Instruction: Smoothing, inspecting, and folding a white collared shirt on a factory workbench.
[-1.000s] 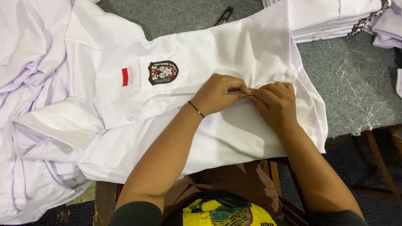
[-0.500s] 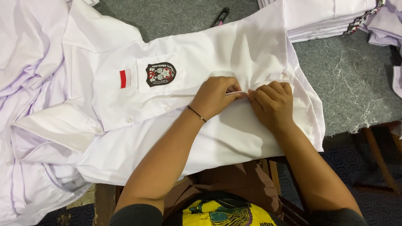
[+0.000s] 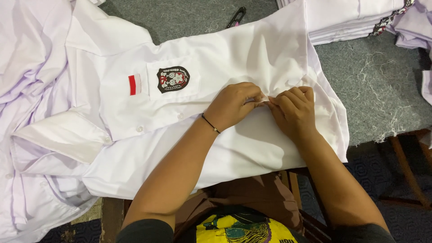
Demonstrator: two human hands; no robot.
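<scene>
A white shirt [image 3: 234, 49] lies spread on the grey felt table [image 3: 378, 85], collar to the left. Its chest pocket carries a dark embroidered badge [image 3: 173, 79] and a small red and white patch [image 3: 134, 84]. My left hand [image 3: 234, 104], with a thin black band at the wrist, and my right hand [image 3: 293, 110] meet fingertip to fingertip on the shirt's front edge. Both pinch a small fold of the white fabric between thumb and fingers. What lies inside the pinch is hidden.
More white shirts [image 3: 27, 58] lie heaped at the left. A stack of folded white shirts [image 3: 346, 18] sits at the top right. A dark clip-like tool [image 3: 236, 17] lies at the top. Loose white threads [image 3: 382, 121] dot the felt. The table edge runs below the shirt.
The view has shifted slightly, so the shirt sits a little lower and more to the left in the frame. Both hands stay pinched together on the same spot of fabric.
</scene>
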